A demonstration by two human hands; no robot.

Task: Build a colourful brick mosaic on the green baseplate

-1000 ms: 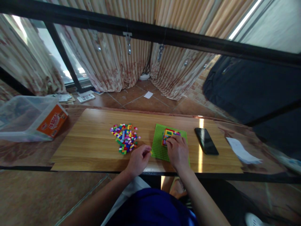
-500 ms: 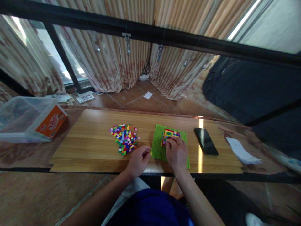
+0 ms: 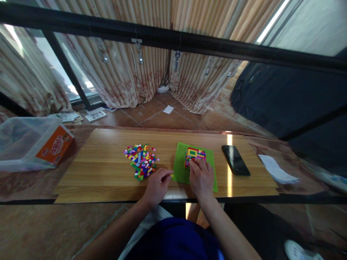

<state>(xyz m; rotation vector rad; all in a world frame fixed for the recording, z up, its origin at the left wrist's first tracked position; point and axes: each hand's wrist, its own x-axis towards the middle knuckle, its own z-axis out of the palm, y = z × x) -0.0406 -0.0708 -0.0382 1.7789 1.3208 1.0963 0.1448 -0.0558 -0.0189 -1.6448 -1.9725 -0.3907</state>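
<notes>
A green studded baseplate (image 3: 181, 176) lies on the wooden table, bearing a low block of many-coloured toy bricks (image 3: 193, 153). My right hand (image 3: 202, 178) is over the plate, its fingers closed together at the near edge of that block. Whatever the fingertips may pinch there is hidden. Left of the plate, my left hand (image 3: 156, 186) pinches a small yellow brick (image 3: 171, 175) between thumb and forefinger, close to the plate's left edge. Further left, a loose pile of small coloured bricks (image 3: 142, 162) is spread on the wood.
A black phone (image 3: 235, 160) lies right of the plate, with white paper (image 3: 276, 169) beyond it. At the far left stands a clear plastic box (image 3: 21, 144) with an orange label. A dark metal bar (image 3: 168, 40) crosses above, before striped curtains (image 3: 130, 79).
My right hand has drawn slightly back toward the near edge of the brick block, so more of its top shows. My left hand keeps its pinch on the yellow brick. The view has shifted slightly.
</notes>
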